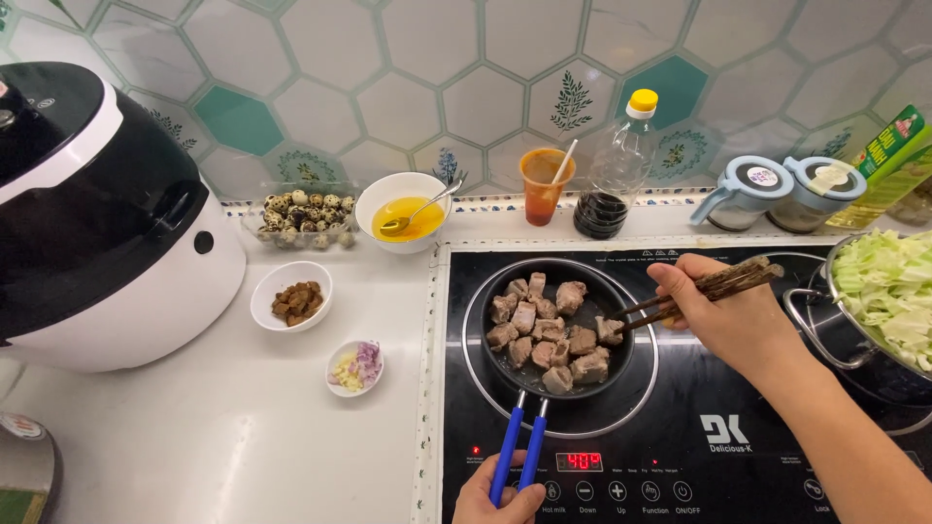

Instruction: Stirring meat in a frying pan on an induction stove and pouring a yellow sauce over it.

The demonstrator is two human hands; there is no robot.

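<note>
A small black frying pan [500, 369] with several browned meat chunks [549, 335] sits on the black induction cooktop [680, 408]. My left hand [495, 500] grips the pan's blue wire handle [519, 451] at the bottom edge of the view. My right hand [723, 311] holds dark wooden chopsticks [704, 288], whose tips touch a meat piece at the pan's right side.
A black and white cooker [97, 213] fills the left. On the white counter stand a dish of brown pieces [291, 296], a dish of chopped shallot [354, 367], quail eggs [301, 215], a bowl of yellow liquid [403, 209], an orange cup [542, 184], a sauce bottle [612, 175]. A pot of cabbage [888, 291] sits right.
</note>
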